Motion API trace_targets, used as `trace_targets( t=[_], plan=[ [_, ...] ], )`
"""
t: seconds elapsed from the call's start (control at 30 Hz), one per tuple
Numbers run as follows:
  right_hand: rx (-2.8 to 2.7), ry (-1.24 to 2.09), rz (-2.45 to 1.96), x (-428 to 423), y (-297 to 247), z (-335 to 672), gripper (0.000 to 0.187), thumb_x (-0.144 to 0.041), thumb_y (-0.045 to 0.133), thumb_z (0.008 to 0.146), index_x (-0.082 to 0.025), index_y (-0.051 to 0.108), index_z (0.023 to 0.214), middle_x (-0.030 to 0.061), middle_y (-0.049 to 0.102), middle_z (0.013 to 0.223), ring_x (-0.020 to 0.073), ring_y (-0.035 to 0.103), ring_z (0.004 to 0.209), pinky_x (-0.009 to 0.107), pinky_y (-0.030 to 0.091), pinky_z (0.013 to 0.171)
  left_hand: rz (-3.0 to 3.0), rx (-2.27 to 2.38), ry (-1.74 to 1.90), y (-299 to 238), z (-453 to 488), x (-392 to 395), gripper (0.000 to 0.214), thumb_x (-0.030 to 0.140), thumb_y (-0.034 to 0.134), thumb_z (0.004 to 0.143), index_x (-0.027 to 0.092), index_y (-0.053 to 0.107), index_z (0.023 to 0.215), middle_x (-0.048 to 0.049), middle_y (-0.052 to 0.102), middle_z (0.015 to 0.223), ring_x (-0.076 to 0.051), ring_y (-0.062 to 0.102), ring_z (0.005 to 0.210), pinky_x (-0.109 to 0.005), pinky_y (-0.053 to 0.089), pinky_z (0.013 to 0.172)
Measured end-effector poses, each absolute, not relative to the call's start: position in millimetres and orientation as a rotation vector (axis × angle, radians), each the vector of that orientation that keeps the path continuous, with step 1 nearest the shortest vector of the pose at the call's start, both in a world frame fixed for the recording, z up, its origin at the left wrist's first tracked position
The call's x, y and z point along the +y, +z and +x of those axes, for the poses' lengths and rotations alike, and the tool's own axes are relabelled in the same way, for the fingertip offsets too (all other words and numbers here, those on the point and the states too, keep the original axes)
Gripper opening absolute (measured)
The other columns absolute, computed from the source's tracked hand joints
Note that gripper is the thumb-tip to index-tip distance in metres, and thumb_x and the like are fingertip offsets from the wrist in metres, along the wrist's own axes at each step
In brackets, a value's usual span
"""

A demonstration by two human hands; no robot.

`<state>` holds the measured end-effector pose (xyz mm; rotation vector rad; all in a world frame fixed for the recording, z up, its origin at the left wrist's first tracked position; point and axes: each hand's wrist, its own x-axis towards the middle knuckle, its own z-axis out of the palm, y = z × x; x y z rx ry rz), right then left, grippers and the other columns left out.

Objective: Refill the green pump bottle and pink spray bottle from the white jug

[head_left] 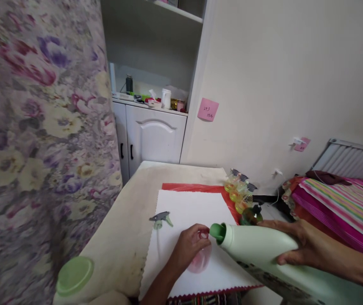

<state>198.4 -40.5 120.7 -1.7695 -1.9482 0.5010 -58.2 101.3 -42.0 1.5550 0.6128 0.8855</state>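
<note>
My left hand [188,246] is closed around a small clear pink bottle [200,259] that rests on a white cloth [187,212]. My right hand [298,243] grips a large pale green jug [257,245], tilted on its side. The jug's green spout [217,231] is right at the pink bottle's open neck. A grey and green spray head [160,219] lies loose on the cloth, to the left of my left hand.
Several small yellow spray bottles [240,190] stand in a row by the wall. A green-capped bottle [73,277] is at the lower left. A floral curtain [35,127] hangs on the left, a white cabinet [151,133] stands behind the table, striped fabric [343,203] lies right.
</note>
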Motion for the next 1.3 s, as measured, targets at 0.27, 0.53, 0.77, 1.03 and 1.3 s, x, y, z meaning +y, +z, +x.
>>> trace_targets(
  t=[0.27, 0.53, 0.77, 1.03, 1.3],
  plan=[
    [-1.987, 0.772, -1.790, -33, 134, 190, 0.053, -0.049, 0.077, 0.063, -0.028, 0.070, 0.110, 0.0034, 0.074, 0.083, 0.0234, 0.065, 0.067, 0.025, 0.049, 0.055, 1.510, 0.604, 0.882, -42, -58, 102, 0.026, 0.023, 0.072, 0.069, 0.018, 0.069, 0.093, -0.0035, 0.072, 0.091, -0.021, 0.063, 0.088, -0.028, 0.046, 0.081],
    [-2.159, 0.757, -1.842, -28, 137, 188, 0.050, -0.049, 0.071, 0.072, -0.028, 0.064, 0.118, 0.0008, 0.072, 0.080, 0.0187, 0.062, 0.061, 0.022, 0.043, 0.051, 1.509, 0.573, 0.889, -43, -59, 103, 0.024, 0.027, 0.072, 0.070, 0.018, 0.071, 0.092, -0.0027, 0.072, 0.087, -0.021, 0.064, 0.086, -0.029, 0.047, 0.080],
    [-2.244, 0.719, -1.909, -27, 145, 184, 0.055, -0.046, 0.070, 0.076, -0.033, 0.055, 0.128, -0.0021, 0.072, 0.083, 0.0171, 0.063, 0.065, 0.020, 0.043, 0.054, 1.504, 0.581, 0.889, -41, -58, 104, 0.022, 0.026, 0.072, 0.069, 0.018, 0.072, 0.089, -0.0030, 0.072, 0.086, -0.021, 0.064, 0.084, -0.029, 0.047, 0.079],
    [-2.267, 0.694, -1.907, -23, 148, 181, 0.043, -0.048, 0.069, 0.076, -0.030, 0.065, 0.115, 0.0008, 0.070, 0.076, 0.0193, 0.061, 0.062, 0.023, 0.042, 0.052, 1.496, 0.575, 0.889, -44, -59, 105, 0.024, 0.027, 0.075, 0.066, 0.018, 0.073, 0.088, -0.0023, 0.071, 0.084, -0.020, 0.063, 0.082, -0.028, 0.047, 0.076],
    [-2.306, 0.615, -1.984, -23, 148, 182, 0.052, -0.046, 0.070, 0.076, -0.027, 0.059, 0.123, 0.0010, 0.067, 0.072, 0.0166, 0.058, 0.059, 0.021, 0.037, 0.049, 1.504, 0.563, 0.891, -40, -58, 103, 0.021, 0.026, 0.074, 0.069, 0.018, 0.073, 0.088, -0.0021, 0.072, 0.084, -0.019, 0.063, 0.082, -0.026, 0.046, 0.076]
  ],
)
